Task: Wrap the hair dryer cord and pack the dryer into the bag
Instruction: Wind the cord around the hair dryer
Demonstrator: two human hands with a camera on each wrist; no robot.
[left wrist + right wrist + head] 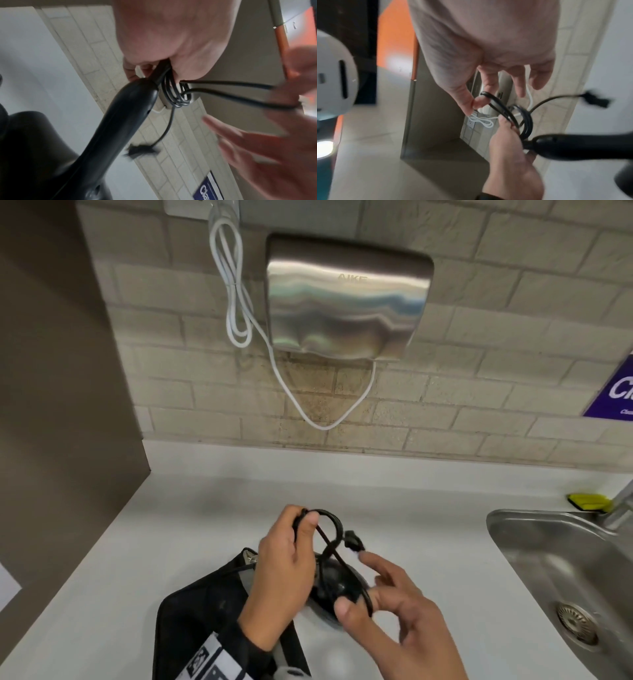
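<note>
Left hand (284, 570) fingers clamp the coiled cord (323, 537) at the dryer (120, 121) handle; right hand (394, 611) pinches a loop.

Glossy black plastic dryer (123, 121), brushed steel sink (548, 546)

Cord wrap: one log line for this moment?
left hand grips cord coils | right hand pinches loop | plug loose | bag on counter

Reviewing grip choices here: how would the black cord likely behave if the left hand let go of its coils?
The cord looks floppy: its free plug end dangles. The coils pinched by the left hand would probably spring loose. The loop the right hand holds bends easily, so it likely offers little resistance.
</note>
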